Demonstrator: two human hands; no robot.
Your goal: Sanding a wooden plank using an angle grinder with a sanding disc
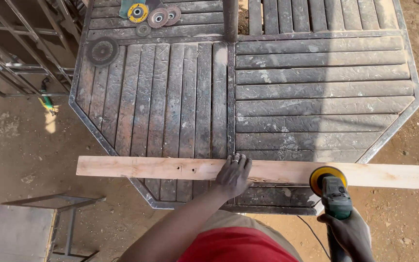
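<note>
A large metal workbench (316, 92) of welded slats fills the view from above, stretching away beyond the fingers. Across its near edge lies a long pale wooden plank (146, 168), its long axis running left to right, directly under both hands and overhanging the bench at each end. The left hand (233, 173) presses flat on the plank near its middle, fingers (236, 160) spread wide and pointing away from the body, a ring on one; it grips nothing, only pins the wood down. To the right of those fingers, near but apart, the right hand (347, 232) is wrapped closed around the body of a green angle grinder (335, 196), whose yellow sanding disc (327, 175) sits on the plank's top face. Far beyond the left fingers, at the bench's far left corner, lie several spare grinding discs (146, 17). A small metal stool (30, 228) stands on the dirt at lower left.
</note>
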